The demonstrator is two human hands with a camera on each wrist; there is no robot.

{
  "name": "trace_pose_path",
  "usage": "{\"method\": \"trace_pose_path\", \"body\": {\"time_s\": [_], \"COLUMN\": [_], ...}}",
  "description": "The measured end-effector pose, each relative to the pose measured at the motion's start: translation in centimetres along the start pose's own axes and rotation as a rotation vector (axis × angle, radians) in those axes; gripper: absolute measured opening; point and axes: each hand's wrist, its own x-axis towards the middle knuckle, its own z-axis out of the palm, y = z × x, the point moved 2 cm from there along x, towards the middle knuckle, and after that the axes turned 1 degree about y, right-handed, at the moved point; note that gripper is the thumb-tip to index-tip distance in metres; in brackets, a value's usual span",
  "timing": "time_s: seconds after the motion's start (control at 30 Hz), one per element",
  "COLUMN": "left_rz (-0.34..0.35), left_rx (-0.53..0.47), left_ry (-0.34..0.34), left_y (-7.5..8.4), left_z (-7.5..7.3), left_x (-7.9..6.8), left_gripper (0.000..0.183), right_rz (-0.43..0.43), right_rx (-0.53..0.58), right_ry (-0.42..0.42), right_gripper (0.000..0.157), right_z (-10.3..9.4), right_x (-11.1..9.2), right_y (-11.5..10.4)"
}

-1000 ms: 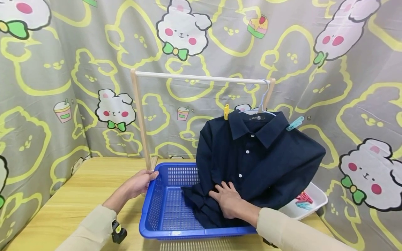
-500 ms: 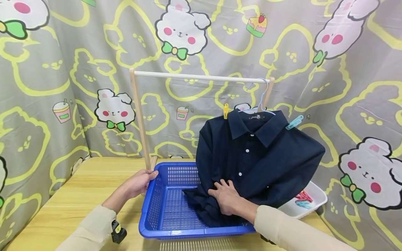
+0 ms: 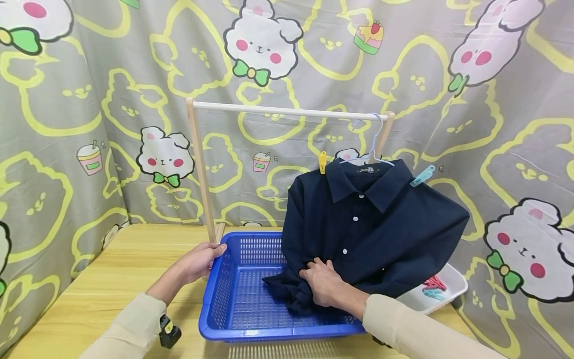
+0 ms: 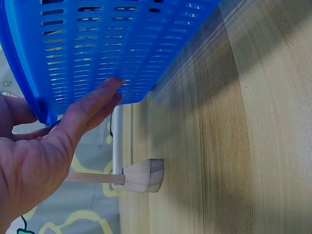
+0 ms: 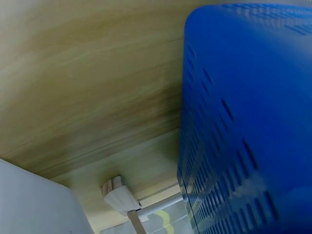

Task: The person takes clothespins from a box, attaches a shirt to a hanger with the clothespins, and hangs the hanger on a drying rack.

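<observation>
A dark navy button-up shirt [image 3: 323, 214] hangs from a pale blue wire hanger [image 3: 375, 137] on a rack. A yellow clothespin [image 3: 323, 162] and a light blue clothespin [image 3: 423, 176] sit at its shoulders. The shirt's lower part bunches inside a blue plastic basket [image 3: 251, 333]. My right hand [image 3: 326, 284] grips the bunched cloth, fingertips sunk into its folds; the right wrist view shows only the basket's outside, not the hand. At the basket's left rim, my left hand [image 3: 202, 262] holds on, thumb over the edge and fingers against the slotted outer wall, as the left wrist view shows.
The rack has a white rail [image 3: 287, 110] and wooden posts [image 3: 202, 174]. Behind the shirt at right is a white tray [image 3: 455, 284] with red and blue clothespins [image 3: 434, 286]. A patterned curtain [image 3: 134, 89] surrounds the wooden table [image 3: 112, 279].
My right fingers have drawn in from a spread position on the shirt, and the hem in the basket has risen slightly. My left hand and the basket have stayed in place.
</observation>
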Motion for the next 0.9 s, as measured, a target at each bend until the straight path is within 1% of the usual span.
{"method": "trace_pose_path", "body": {"time_s": [0.17,0.33,0.5,0.67,0.9], "left_rz": [-0.005,-0.007,-0.001,-0.012,-0.031], "left_rx": [-0.004,0.004,0.022,0.046,0.078], "left_ry": [0.007,0.013,0.013,0.034,0.076], "left_y": [-0.1,-0.2,-0.1,0.1,0.3], "left_z": [0.0,-0.1,0.0,0.3,0.8], "left_x": [0.1,0.0,0.0,-0.2,-0.3], "left_gripper": [0.032,0.033,0.039,0.045,0.045], "right_rz": [0.001,-0.004,-0.007,-0.037,-0.101], "right_rx": [0.014,0.021,0.076,0.138,0.230], "right_ry": [0.024,0.026,0.032,0.086,0.173], "right_gripper": [0.036,0.036,0.035,0.032,0.033], "right_z": [0.0,0.1,-0.3,-1.3,-3.0], "right_x": [0.2,0.3,0.2,0.1,-0.3], "right_y": [0.2,0.4,0.8,1.3,1.9]}}
